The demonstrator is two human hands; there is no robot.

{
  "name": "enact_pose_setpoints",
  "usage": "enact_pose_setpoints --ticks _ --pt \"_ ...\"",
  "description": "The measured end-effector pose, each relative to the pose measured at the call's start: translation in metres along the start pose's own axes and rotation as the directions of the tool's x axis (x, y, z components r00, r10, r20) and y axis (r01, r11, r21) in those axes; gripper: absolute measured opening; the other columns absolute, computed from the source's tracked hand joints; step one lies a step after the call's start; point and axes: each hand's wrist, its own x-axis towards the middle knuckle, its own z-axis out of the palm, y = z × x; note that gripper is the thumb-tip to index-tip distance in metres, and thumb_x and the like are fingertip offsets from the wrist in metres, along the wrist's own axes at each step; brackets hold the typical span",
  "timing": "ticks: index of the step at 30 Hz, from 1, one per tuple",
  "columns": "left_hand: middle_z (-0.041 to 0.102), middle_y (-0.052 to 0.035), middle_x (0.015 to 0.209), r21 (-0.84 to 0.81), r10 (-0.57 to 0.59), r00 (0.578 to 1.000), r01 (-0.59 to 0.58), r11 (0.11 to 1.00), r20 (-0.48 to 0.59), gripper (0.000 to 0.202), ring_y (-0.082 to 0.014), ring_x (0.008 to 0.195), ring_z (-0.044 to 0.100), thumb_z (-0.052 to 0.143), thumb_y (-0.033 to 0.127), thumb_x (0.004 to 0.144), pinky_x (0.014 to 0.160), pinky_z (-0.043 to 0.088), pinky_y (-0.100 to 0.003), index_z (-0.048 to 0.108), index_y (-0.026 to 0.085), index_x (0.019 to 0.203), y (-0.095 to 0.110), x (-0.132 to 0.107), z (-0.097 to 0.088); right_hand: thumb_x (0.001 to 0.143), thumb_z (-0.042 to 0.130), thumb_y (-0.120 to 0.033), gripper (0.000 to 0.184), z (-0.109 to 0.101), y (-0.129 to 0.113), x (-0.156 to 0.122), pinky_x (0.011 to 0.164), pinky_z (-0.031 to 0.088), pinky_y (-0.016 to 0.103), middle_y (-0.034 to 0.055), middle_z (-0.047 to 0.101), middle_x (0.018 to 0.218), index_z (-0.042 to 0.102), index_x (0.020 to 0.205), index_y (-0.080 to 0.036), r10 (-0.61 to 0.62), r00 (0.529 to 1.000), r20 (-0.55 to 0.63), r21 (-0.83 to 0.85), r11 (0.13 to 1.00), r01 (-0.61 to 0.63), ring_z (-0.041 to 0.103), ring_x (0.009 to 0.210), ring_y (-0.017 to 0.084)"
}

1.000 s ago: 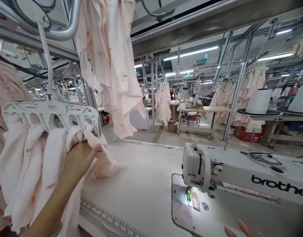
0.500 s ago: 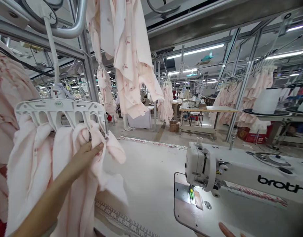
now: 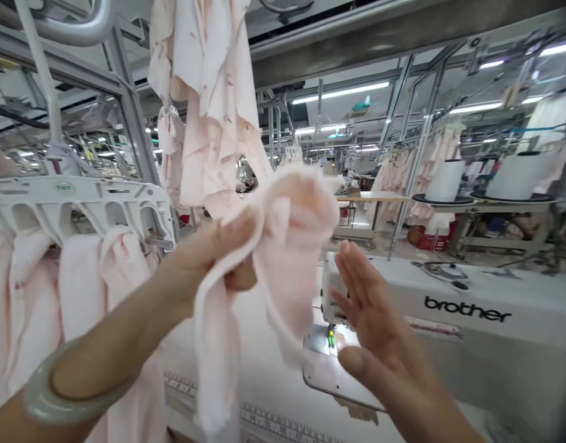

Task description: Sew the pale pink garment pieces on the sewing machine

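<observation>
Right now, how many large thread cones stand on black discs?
2: the left cone on the left disc, the right cone on the right disc, both beyond the sewing machine. Others may be hidden behind them.

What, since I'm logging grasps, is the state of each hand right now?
Left hand: closed, holding a pale pink fabric piece.
Right hand: open, holding nothing.

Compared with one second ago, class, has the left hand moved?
Yes: the left hand has moved rightward, from the hanger towards the sewing machine.
</observation>
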Motion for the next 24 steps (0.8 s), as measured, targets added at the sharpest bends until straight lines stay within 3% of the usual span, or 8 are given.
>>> enact_pose_setpoints --ticks 3,7,10,14,17,19,22,24 --pt "0.044 0.0036 0.045 -0.203 0.069 0.911 0.016 0.979 0.407 0.072 -0.0141 0.041 0.046 0.051 0.089 0.06 0.041 0.041 -0.029 0.065 0.021 0.08 0.01 -0.013 0.035 0.081 0.068 -0.064 0.091 0.008 -0.002 0.016 0.096 0.053 0.049 0.0129 0.04 0.152 0.026 0.153 -0.028 0.198 0.965 0.171 0.304 0.921 -0.243 0.049 0.132 0.034" --pt "0.062 0.0021 0.07 -0.196 0.134 0.702 0.008 0.981 0.7 0.031 -0.0173 0.064 0.06 0.07 0.04 0.065 0.053 0.045 -0.025 0.062 0.02 0.089 -0.003 -0.02 0.053 0.077 0.076 -0.054 0.058 0.0 0.006 0.017 0.078 0.059 0.04 0.0119 0.071 0.108 0.064 0.119 -0.017 0.349 0.887 0.303 0.402 0.797 -0.452 0.07 0.094 0.028" --pt "0.064 0.0031 0.081 0.059 0.113 0.762 -0.195 0.979 0.638 0.017 -0.0169 0.073 0.061 0.052 0.016 0.071 0.059 0.043 -0.023 0.059 0.022 0.085 -0.029 -0.012 0.057 0.077 0.075 -0.055 0.043 -0.016 0.009 0.005 0.062 0.057 0.031 0.0074 0.072 0.088 0.07 0.1 -0.018 0.392 0.91 0.137 0.351 0.84 -0.414 0.069 0.078 0.024" --pt "0.066 0.0007 0.076 0.35 0.138 0.836 -0.364 0.863 0.531 0.018 -0.0191 0.072 0.061 0.044 0.016 0.079 0.061 0.041 -0.025 0.06 0.022 0.074 -0.068 0.007 0.052 0.081 0.071 -0.051 0.031 -0.037 0.003 -0.001 0.052 0.051 0.026 0.0046 0.07 0.079 0.071 0.088 -0.021 0.308 0.951 -0.007 0.19 0.934 -0.301 0.065 0.069 0.02" --pt "0.07 -0.0029 0.091 0.399 0.247 0.874 -0.421 0.815 0.418 0.026 -0.0227 0.087 0.063 0.04 0.016 0.084 0.072 0.044 -0.029 0.065 0.022 0.089 -0.085 0.021 0.041 0.086 0.064 -0.035 0.016 -0.046 -0.005 0.0 0.048 0.046 0.024 0.0021 0.066 0.072 0.069 0.08 -0.021 0.1 0.99 -0.1 -0.117 0.987 -0.111 0.061 0.062 0.017" --pt "0.07 -0.0059 0.102 0.482 0.454 0.847 -0.53 0.697 0.276 0.033 -0.0252 0.099 0.062 0.038 0.013 0.084 0.085 0.045 -0.035 0.066 0.022 0.1 -0.094 0.024 0.035 0.088 0.06 -0.023 0.01 -0.043 -0.003 -0.006 0.051 0.046 0.024 0.0022 0.065 0.074 0.07 0.087 -0.023 -0.169 0.978 -0.121 -0.365 0.924 0.114 0.061 0.064 0.016" --pt "0.072 -0.0084 0.105 0.552 0.668 0.715 -0.649 0.524 0.208 0.032 -0.0265 0.102 0.063 0.042 0.012 0.087 0.095 0.043 -0.041 0.068 0.021 0.104 -0.119 0.015 0.034 0.094 0.056 -0.02 0.02 -0.024 0.022 -0.033 0.055 0.045 0.027 0.0038 0.067 0.077 0.067 0.111 -0.023 -0.459 0.879 0.13 -0.572 0.689 0.444 0.059 0.064 0.016" --pt "0.073 -0.0076 0.107 0.483 0.619 0.707 -0.698 0.529 0.344 0.033 -0.025 0.107 0.063 0.044 0.01 0.087 0.1 0.043 -0.041 0.069 0.023 0.106 -0.148 0.002 0.036 0.098 0.054 -0.029 0.02 -0.005 0.05 -0.057 0.056 0.045 0.028 0.002 0.067 0.07 0.067 0.111 -0.019 -0.404 0.802 0.44 -0.529 0.606 0.595 0.057 0.06 0.016"
